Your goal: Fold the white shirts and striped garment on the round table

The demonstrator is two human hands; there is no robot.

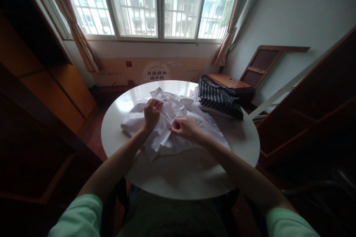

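Note:
A rumpled white shirt [203, 126] lies spread over the table in front of me. My left hand [152, 113] is closed, pinching the shirt's fabric near its upper left part. Lower and to the right, my right hand [185, 127] is closed too, with thumb and fingers gripping a fold near the shirt's middle. The cloth between both hands is pulled into creases. A folded black garment with white stripes [219, 98] rests at the table's right rear, touching the shirt's far edge.
The round white table [180, 181] has its front edge close to my body. Behind it are a printed cardboard panel [191, 68] and a barred window [139, 3]. A wooden side table [228, 81] stands at the back right, and a wooden cabinet [55, 92] at left.

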